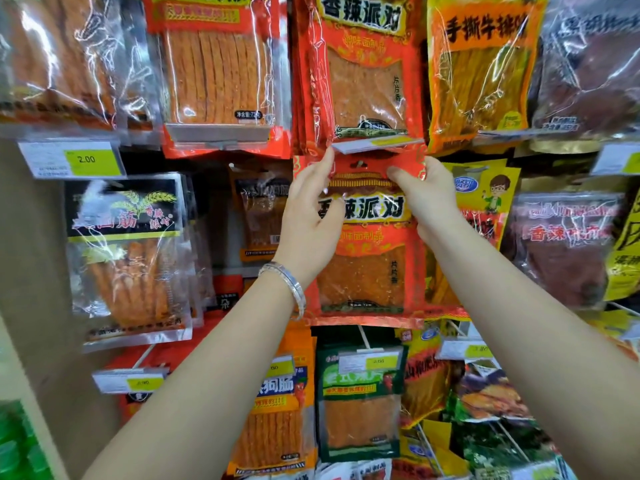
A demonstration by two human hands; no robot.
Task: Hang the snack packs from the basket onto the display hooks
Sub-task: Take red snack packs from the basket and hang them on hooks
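Note:
I hold a red snack pack [367, 258] with yellow lettering upright in front of the display wall. My left hand [308, 216] pinches its top left corner and my right hand [429, 202] grips its top right corner. The pack's hang hole [359, 164] sits just below a price tag [374, 143] at the tip of a hook. Above it hang matching red packs [363, 74] on that hook. The basket is out of view.
Hooks all around carry other snack packs: an orange-strip pack [218, 71] at upper left, a black-labelled pack [128, 251] at left, a green pack [360, 400] below, yellow packs [481, 71] at right. A price label [72, 161] reads 2.00. A beige wall panel borders the left side.

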